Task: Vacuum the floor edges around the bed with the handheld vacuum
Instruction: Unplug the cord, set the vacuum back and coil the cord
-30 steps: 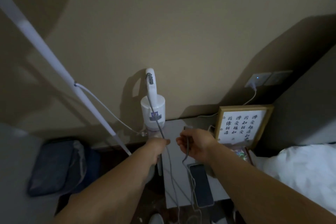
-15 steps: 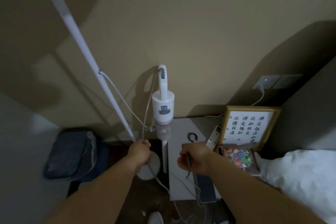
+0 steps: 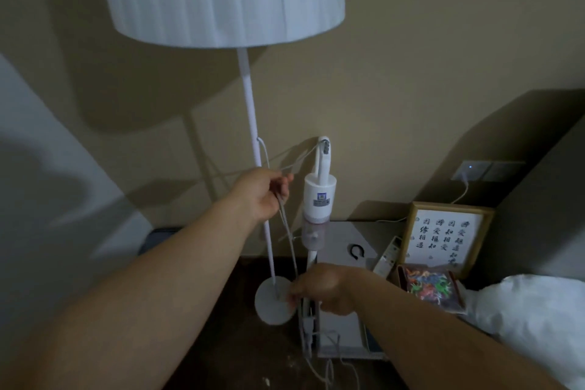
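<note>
The white stick-shaped handheld vacuum (image 3: pixel 319 193) stands upright against the tan wall, just beside the low white table (image 3: pixel 340 237) and near the tall white floor lamp (image 3: pixel 253 142). A thin grey cord (image 3: pixel 286 221) runs from the top of the vacuum's handle down toward the dark floor.

The left hand (image 3: pixel 262 193) is up high, and its fingers (image 3: pixel 283 183) are curled tight on the cord. The right hand (image 3: pixel 326 290) is down low by the vacuum's thin tube. Its fingers look bent around something there, but I cannot tell what, because it is dim and blurry.

The cord passes very close to the lamp pole. If the left hand pulls hard, the cord could catch the pole and tip the lamp. A hard pull could also tip the vacuum over onto the table, where a wooden picture frame (image 3: pixel 443 239) stands. Loose cords on the floor could trip a foot.
</note>
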Demonstrator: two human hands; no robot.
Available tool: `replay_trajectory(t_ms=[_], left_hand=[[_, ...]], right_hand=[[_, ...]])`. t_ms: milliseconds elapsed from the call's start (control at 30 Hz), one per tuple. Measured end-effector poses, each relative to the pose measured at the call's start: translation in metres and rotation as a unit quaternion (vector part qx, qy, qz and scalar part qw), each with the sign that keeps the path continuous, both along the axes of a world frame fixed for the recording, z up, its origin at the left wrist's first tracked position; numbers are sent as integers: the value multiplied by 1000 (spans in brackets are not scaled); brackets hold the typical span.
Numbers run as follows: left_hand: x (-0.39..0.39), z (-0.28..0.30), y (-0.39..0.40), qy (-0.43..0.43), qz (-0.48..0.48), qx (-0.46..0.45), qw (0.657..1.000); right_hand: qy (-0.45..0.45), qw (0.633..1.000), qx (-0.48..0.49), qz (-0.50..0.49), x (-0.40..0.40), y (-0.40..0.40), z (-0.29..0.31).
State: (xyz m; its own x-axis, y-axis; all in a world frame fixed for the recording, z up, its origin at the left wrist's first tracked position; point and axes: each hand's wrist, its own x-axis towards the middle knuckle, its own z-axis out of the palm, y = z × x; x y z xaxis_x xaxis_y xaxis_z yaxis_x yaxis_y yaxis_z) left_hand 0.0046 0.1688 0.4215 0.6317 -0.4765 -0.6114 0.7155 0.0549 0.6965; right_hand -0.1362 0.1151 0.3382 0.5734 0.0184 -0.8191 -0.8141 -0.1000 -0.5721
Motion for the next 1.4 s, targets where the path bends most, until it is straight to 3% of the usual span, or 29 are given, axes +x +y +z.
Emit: replay_trajectory(t_ms=[67, 167, 233, 300, 333, 400, 467, 500, 533, 667, 767, 833, 867, 933, 1000, 1067, 1133, 1200, 1267, 1400], left_hand=[[-12, -1, 15, 8, -39, 4, 999], [-32, -12, 41, -5, -132, 47, 990], [-40, -16, 53, -27, -144, 59, 987], [-41, -18, 59, -146, -125, 127, 973], [-39, -20, 60, -241, -116, 182, 946], [-38, -12, 70, -433, -121, 252, 857], [-41, -2, 79, -597, -175, 205, 755], [-45, 4, 84, -637, -219, 183, 716], [-47, 6, 86, -629, -253, 179, 712], [-53, 24, 85, -564, -243, 142, 776], [-42, 35, 76, -407, -90, 54, 907], [-26, 37, 73, -267, 36, -19, 963], [-20, 35, 75, -227, 68, -34, 971], [-16, 24, 78, -206, 17, -24, 978], [-28, 17, 83, -211, -140, 13, 967], [-47, 19, 82, -213, -303, 44, 928], [-61, 27, 75, -174, -362, -2, 916], [-67, 35, 67, -138, -361, -80, 919], [-71, 42, 63, -138, -330, -125, 925], [-64, 39, 64, -168, -218, -132, 952]], right_hand=[[-70, 997, 15, -40, -4, 11, 7], [-136, 976, 119, -120, -10, 31, 38], [-166, 971, 127, -119, -12, 41, 61], [-176, 975, 109, -84, -14, 47, 77], [-173, 977, 99, -76, -16, 48, 84], [-178, 976, 88, -84, -22, 51, 100], [-199, 970, 78, -113, -26, 49, 115], [-213, 966, 73, -129, -27, 47, 122], [-227, 961, 64, -144, -27, 43, 128], [-308, 931, -7, -198, -27, 21, 133], [-283, 936, -101, -182, -44, -1, 108], [-207, 947, -200, -141, -65, -12, 86], [-188, 945, -219, -154, -72, -13, 80], [-205, 918, -245, -235, -73, -16, 83], [-253, 861, -285, -337, -52, -20, 101], [-298, 832, -239, -403, -23, -26, 126], [-307, 841, -217, -390, 4, -24, 147], [-283, 868, -256, -318, 20, -18, 152], [-265, 887, -302, -228, 27, -10, 145], [-232, 915, -306, -124, 20, 1, 123]])
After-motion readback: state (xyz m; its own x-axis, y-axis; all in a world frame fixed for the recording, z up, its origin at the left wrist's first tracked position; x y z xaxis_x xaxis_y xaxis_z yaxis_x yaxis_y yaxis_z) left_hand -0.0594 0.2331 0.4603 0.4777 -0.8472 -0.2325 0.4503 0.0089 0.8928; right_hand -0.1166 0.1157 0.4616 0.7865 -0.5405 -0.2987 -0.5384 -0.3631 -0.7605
